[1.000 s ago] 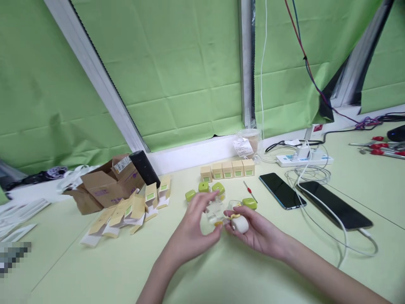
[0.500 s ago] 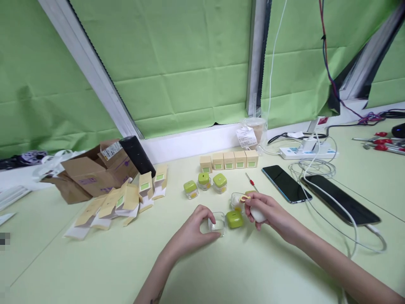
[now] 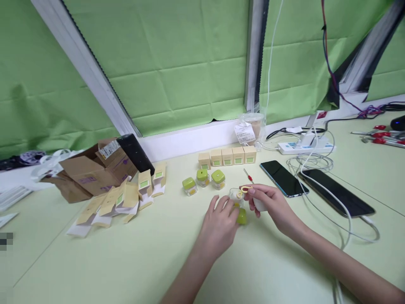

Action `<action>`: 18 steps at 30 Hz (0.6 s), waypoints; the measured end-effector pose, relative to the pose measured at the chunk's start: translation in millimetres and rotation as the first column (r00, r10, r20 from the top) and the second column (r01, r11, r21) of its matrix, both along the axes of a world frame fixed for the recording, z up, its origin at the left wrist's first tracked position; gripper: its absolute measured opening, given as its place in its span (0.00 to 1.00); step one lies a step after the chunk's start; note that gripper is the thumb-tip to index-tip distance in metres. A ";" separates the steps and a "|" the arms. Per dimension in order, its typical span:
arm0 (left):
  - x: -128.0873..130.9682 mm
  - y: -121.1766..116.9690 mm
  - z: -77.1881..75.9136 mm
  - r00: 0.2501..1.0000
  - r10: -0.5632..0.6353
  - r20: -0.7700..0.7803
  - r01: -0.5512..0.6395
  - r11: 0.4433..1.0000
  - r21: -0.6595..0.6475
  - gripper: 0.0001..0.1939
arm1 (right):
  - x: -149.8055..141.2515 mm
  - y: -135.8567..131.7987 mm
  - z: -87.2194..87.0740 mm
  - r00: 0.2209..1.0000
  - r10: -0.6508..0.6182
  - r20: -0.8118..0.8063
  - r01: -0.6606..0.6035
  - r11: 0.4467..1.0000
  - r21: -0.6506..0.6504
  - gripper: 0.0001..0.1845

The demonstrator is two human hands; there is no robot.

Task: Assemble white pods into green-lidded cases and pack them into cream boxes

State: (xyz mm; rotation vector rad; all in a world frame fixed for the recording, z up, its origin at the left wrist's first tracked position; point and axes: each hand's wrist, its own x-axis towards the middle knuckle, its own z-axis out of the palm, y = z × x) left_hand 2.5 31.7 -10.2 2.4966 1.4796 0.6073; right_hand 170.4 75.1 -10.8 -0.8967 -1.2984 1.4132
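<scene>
My left hand (image 3: 220,224) lies over a small jar with a green lid (image 3: 241,216) on the pale green table (image 3: 126,261), fingers curled about it. My right hand (image 3: 268,203) is closed on a small white object with a yellow loop (image 3: 246,190), held just above an open clear jar (image 3: 234,195). Three closed green-lidded jars (image 3: 203,180) stand in a row behind. Further back is a line of small tan boxes (image 3: 227,156).
Flattened tan cartons (image 3: 120,202) and a torn brown box (image 3: 91,175) lie at the left, with a black cylinder (image 3: 135,153). Two phones (image 3: 283,178), white cables (image 3: 319,185) and a power strip (image 3: 305,147) are at the right. A red-handled screwdriver (image 3: 248,174) lies nearby.
My left hand left the clear jar and moved right onto the green-lidded jar. My right hand stayed beside the open jar, holding the white object.
</scene>
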 end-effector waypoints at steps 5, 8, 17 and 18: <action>-1.5 -16.8 16.9 0.646 0.325 0.691 0.066 0.878 -0.475 0.10 | 6.5 -8.6 10.4 0.995 -0.068 -0.070 0.077 0.989 0.128 0.13; -2.4 -18.9 18.2 0.353 0.507 0.787 0.355 0.706 -0.613 0.13 | 7.9 -16.1 15.4 0.998 -0.055 -0.005 0.056 0.985 0.163 0.13; -3.1 -15.1 6.8 0.149 0.580 0.801 0.381 0.714 -0.588 0.14 | 10.2 -20.7 17.3 0.909 -0.144 0.390 -0.134 0.786 0.603 0.05; -1.8 -15.6 5.4 0.166 0.581 0.796 0.373 0.710 -0.597 0.13 | 9.8 -20.4 15.9 0.887 -0.151 0.435 -0.194 0.734 0.651 0.04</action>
